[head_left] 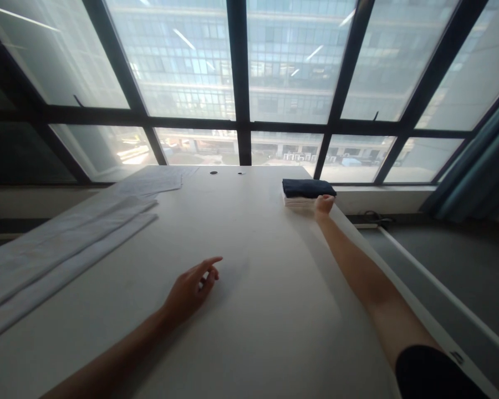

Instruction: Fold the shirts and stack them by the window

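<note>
At the far right of the table, a dark navy folded cloth [307, 188] lies on top of a low stack of white folded cloth [299, 203]. My right hand [325, 204] reaches out to the near right corner of the dark cloth, its fingers curled closed on that edge. The fingertips are hidden from me. Over the middle of the table is my left hand [193, 285], holding nothing. Its index finger points forward and the other fingers are loosely bent, apart from the thumb.
Long white sheets of fabric or film [79, 238] lie along the left side of the white table [249, 332]. Two small round fittings, one a dark disc [213, 173], sit near the far edge. Beyond stand framed windows [241, 119]; a blue curtain [474, 166] hangs at right.
</note>
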{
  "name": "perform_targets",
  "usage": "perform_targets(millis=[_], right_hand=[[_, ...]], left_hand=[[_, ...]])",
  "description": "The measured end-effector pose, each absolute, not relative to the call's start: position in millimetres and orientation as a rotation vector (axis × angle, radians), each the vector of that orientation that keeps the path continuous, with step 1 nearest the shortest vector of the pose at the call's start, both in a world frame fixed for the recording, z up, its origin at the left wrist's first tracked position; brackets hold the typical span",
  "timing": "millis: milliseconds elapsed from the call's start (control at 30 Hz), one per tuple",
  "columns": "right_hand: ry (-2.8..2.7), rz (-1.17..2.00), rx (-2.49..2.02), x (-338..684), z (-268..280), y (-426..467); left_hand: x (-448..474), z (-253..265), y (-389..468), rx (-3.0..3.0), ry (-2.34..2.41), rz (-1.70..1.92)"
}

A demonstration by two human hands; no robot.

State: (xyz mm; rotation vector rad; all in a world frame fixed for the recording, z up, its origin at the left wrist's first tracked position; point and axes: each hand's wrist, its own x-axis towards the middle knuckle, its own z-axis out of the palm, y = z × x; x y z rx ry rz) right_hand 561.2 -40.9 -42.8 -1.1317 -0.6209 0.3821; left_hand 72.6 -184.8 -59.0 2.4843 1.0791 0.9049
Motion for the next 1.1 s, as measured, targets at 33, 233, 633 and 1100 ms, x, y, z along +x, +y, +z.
perform_targets(millis=[33, 233, 633, 1100], right_hand=[[-0.671, 0.329, -1.177, 556.9, -40.5, -44.2], [-1.475, -0.190, -1.828, 506.6, -31.0, -31.9], [-1.621, -0.271, -2.026, 476.0, -74.5, -62.6], [-1.543, 0.128, -1.932, 432.8, -93.8, -94.4]], left_hand=[[72.9, -59.3, -184.6, 2.495, 1.072, 0.900], [73.9, -58.9, -184.7, 2.558, 1.053, 0.919], [74.1, -60.7, -183.6, 2.650, 0.904, 0.891], [85.4, -73.8, -181.3, 2.714, 1.011, 0.650]])
